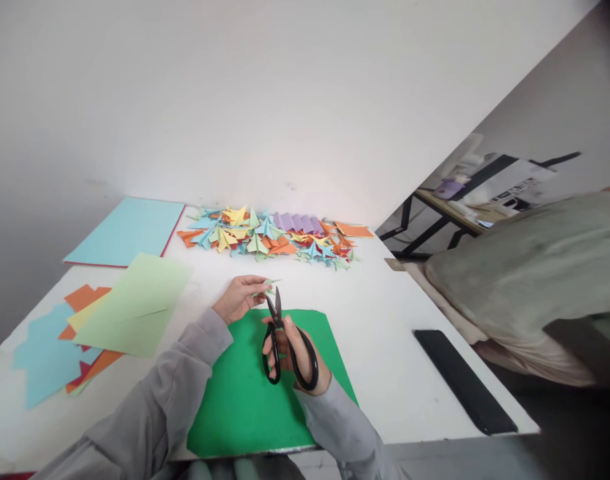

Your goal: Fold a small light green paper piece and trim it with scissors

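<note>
My left hand (242,295) pinches a small piece of pale green folded paper (271,287) above the far edge of a green mat (249,393). In my right hand (297,353) is a pair of scissors (277,320) with black looped handles, my fingers and thumb through the loops. The blades are parted and point up and away from me, their tips close beside the green paper. Whether a blade touches the paper I cannot tell. The paper's exact shape is partly hidden by my fingers.
Folded paper shapes (257,233) in several colours line the wall, with a pleated purple paper (299,223) among them. Left are light green sheets (139,300), blue cut paper (47,347) and a blue sheet stack (129,230). A black flat case (465,380) lies right; a person (525,267) is beyond.
</note>
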`<state>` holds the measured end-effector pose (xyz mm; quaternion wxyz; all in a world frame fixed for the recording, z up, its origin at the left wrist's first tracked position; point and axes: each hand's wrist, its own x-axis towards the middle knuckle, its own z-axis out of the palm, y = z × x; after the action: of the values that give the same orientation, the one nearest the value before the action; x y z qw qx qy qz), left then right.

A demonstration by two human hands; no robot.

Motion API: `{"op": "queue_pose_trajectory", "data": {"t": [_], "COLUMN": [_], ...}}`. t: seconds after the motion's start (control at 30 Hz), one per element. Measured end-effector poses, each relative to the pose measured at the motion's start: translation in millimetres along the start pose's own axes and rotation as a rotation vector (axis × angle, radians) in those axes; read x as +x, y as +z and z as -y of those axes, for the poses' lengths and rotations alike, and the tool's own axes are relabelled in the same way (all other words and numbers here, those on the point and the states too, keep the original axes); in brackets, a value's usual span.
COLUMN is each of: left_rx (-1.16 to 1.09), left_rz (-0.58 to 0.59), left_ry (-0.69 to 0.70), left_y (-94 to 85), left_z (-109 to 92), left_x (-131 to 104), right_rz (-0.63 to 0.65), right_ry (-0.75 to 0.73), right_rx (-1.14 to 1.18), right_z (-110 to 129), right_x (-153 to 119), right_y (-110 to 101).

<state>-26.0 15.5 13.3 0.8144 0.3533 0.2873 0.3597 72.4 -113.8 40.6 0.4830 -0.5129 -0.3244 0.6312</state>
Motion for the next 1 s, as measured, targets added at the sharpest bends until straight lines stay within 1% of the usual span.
{"op": "queue_pose_trajectory", "data": {"t": [0.27,0.5,0.7,0.77,0.9,1.0], "left_rx": [-0.019,-0.063,-0.086,-0.091,-0.130,-0.173], "left_rz": [-0.001,0.007,-0.017,0.008,0.097,0.134], "left_ry": [0.023,0.057,0.059,0.045,0.029,0.018], "left_y": [-0.1,0.0,1.2,0.8,-3.0,-5.7], "left_z": [0.5,2.2,1.0,0.6,0.8,1.0], "left_x": [0.2,2.6,0.9,-0.1,-0.4,-0.1], "right_rz": [-0.017,-0.026,-0.027,-0.027,-0.016,-0.007], "right_ry": [-0.006,-0.008,-0.019,-0.025,-0.040,-0.039], "right_rx": [-0.073,-0.066,-0.044,-0.037,-0.025,-0.022], "right_z": [1.7,3.7,6.2,6.6,7.2,7.9], "right_x": [-3.6,-5.9,-6.6,-6.3,-6.5,-7.7], "right_y": [2.3,4.0,6.0,5.7,4.7,4.7]}}
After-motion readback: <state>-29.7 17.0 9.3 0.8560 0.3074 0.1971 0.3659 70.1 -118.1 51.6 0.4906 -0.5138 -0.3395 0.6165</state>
